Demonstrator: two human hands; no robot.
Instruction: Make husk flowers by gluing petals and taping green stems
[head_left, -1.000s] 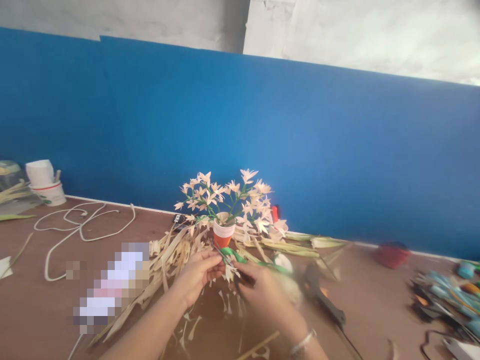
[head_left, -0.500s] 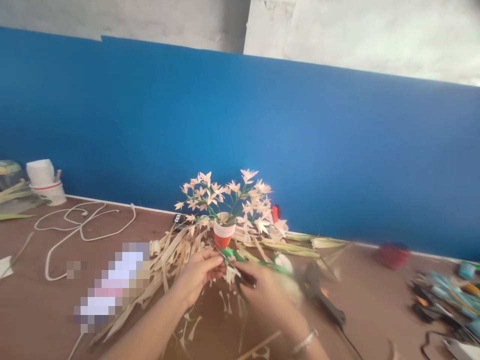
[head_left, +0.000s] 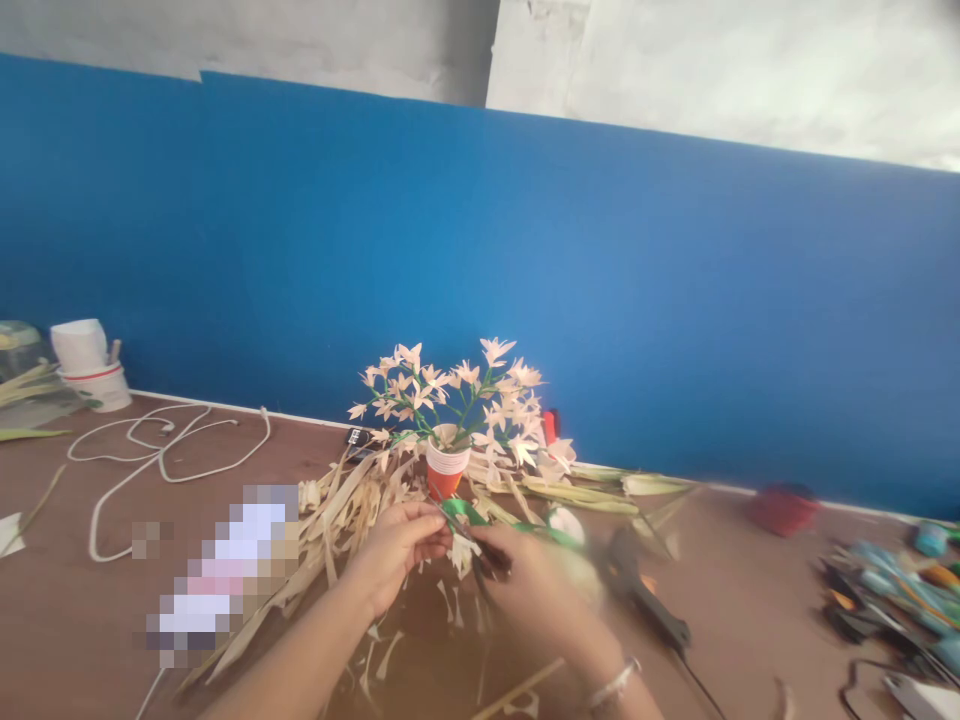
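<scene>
My left hand (head_left: 401,545) is closed in a pinch at the middle of the table. Just right of its fingertips a small pale flower (head_left: 463,553) hangs, its stem hidden by the fingers. A strip of green tape (head_left: 466,512) runs from there, behind my right hand, towards a white-cored roll (head_left: 566,523). My right hand (head_left: 525,580) is closed around dark-handled scissors (head_left: 491,560), their blades partly hidden near the tape. Directly beyond my hands stands a red and white paper cup (head_left: 447,470) holding green-stemmed branches of pale flowers (head_left: 420,385).
Dried husk strips (head_left: 352,520) spread left of the cup, with small cut scraps (head_left: 386,655) nearer me. A black glue gun (head_left: 649,595) lies to the right, its cord trailing forward. White cable (head_left: 161,455) loops at left. Tools and blue items (head_left: 892,590) clutter the far right.
My right hand and the scissors have shifted very slightly beside the flower. The left hand keeps its pinch, and the cup has not moved.
</scene>
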